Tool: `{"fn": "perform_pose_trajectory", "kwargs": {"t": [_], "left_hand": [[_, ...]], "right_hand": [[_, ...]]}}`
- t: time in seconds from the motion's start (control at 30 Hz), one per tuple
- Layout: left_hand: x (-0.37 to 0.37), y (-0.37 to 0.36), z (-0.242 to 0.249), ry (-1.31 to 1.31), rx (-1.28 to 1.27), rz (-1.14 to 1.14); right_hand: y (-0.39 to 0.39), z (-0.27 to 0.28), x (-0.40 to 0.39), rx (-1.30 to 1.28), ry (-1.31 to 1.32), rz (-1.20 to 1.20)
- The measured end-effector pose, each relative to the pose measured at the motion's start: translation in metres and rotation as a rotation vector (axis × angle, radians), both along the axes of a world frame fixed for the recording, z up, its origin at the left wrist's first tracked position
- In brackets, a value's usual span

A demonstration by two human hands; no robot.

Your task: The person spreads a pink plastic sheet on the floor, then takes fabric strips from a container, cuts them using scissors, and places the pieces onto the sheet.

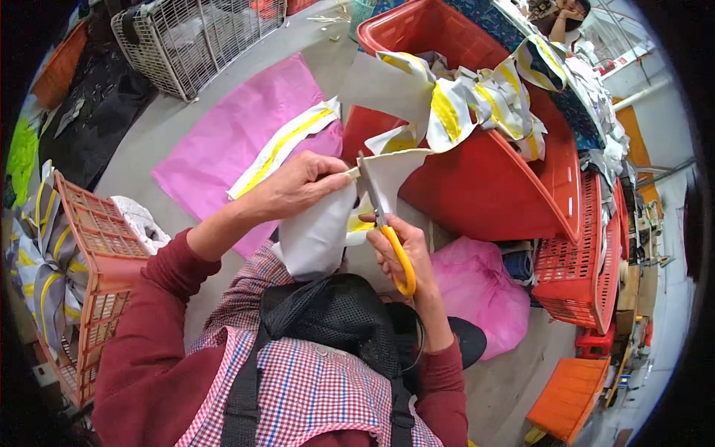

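Observation:
My left hand (302, 185) pinches the edge of a white fabric strip (401, 160) between thumb and fingers. The strip runs right to a chain of white pieces with yellow bands (447, 112) draped over a large red bin (477, 186). My right hand (408, 257) is closed around orange-handled scissors (398, 257). Their metal blades point up and meet the strip just right of my left fingertips. A white piece (320, 238) hangs below my left hand over my lap. Whether the blades have cut through is hard to tell.
Pink sheeting (231, 134) lies on the floor ahead, with a yellow-banded white strip (287, 145) on it. An orange crate (100, 261) with banded fabric stands at left. A wire basket (201, 45) is at the back. A pink bag (480, 298) and red basket (577, 261) sit at right.

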State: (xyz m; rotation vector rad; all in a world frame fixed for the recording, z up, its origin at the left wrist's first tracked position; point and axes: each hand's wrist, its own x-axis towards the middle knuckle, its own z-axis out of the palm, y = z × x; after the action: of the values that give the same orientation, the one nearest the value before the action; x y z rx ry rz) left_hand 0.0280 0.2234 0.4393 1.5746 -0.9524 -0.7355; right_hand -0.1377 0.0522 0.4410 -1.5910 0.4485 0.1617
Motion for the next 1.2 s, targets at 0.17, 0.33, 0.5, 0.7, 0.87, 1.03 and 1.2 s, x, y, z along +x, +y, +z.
{"fn": "perform_pose_trajectory", "kwargs": {"t": [0.17,0.33,0.5,0.7,0.87,1.03,1.2], "left_hand": [[0.048,-0.014,-0.02,-0.675,-0.006,0.438],[0.035,-0.104,-0.041,-0.768,-0.002,0.29],[0.012,-0.217,-0.091,-0.647,0.144,0.275],[0.015,-0.254,-0.154,-0.519,0.051,0.516],[0.0,-0.257,-0.154,-0.432,-0.098,0.641],[0.001,-0.273,-0.135,-0.121,0.102,0.525],[0.012,-0.237,-0.139,-0.292,0.062,0.325]], "right_hand": [[-0.023,-0.028,-0.012,-0.081,-0.182,-0.192],[-0.055,-0.074,-0.063,-0.211,-0.254,-0.28],[-0.057,-0.085,-0.089,0.006,-0.201,-0.409],[-0.056,-0.08,-0.091,0.018,-0.172,-0.397],[-0.056,-0.079,-0.08,0.037,-0.167,-0.381],[-0.053,-0.076,-0.069,-0.025,-0.2,-0.318],[-0.059,-0.062,-0.069,-0.034,-0.223,-0.333]]}}
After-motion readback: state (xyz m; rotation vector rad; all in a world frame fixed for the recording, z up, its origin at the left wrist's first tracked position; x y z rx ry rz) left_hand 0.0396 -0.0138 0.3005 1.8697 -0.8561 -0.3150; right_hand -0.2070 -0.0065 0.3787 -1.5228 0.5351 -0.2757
